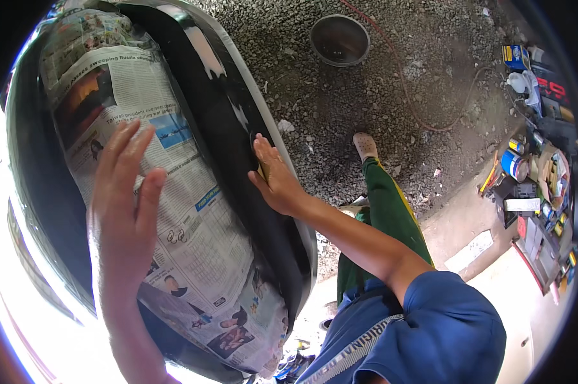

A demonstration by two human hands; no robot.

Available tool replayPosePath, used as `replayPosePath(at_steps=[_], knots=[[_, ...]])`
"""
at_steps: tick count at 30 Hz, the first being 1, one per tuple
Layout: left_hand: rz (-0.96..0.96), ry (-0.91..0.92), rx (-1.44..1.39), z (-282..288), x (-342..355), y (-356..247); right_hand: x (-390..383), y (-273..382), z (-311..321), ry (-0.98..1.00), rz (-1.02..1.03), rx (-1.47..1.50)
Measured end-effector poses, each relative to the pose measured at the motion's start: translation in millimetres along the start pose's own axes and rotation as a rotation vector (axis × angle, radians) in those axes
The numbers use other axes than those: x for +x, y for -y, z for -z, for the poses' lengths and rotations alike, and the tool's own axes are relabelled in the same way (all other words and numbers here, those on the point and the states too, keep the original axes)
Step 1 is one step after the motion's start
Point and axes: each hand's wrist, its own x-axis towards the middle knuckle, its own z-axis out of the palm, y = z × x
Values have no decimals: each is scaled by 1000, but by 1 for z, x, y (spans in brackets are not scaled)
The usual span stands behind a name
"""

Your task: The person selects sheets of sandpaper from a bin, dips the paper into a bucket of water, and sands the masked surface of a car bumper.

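newspaper (202,256) was spread over the middle of the large curved part (46,185), so masking was judged done, while the black band (228,150) along its right edge seemed unfinished. the band was touched by the right hand (276,176), fingers flat, anything pinched beneath untellable; the left hand (124,185) was held over the newspaper, fingers parted, nothing seen gripped.

Blue short-sleeved shirt (458,329) — green trousers (388,214)
The left hand (126,192) and right hand (276,178) are bare; a pale, lettered band (359,350) crosses the shirt — a yellow stripe (403,205) edges the trouser leg, above a pale perforated clog (365,145).
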Motion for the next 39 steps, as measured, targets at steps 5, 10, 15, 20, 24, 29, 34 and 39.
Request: replayPosePath(at_steps=[5,10,15,20,24,29,34,39], knots=[[0,58,-81,2,3,-11,53,27,28,-262,-17,-127],[-24,86,-59,4,9,-19,93,4,-9,-256,79,-199],[-36,118,12,5,-1,-16,-39,28,-44,-182,-50,45],[-38,138,-17,6,-2,-21,-37,34,-58,-248,-114,25],[-80,144,-26,1,9,-30,100,32,-44,-358,-103,-117],[-36,146,-31,2,-1,-20,7,41,-50,-189,-135,-18],[-36,139,-30,3,-4,-22,-66,42,-57,-186,-121,-48],[-58,136,-42,-3,6,-27,81,30,-38,-308,-158,-51]])
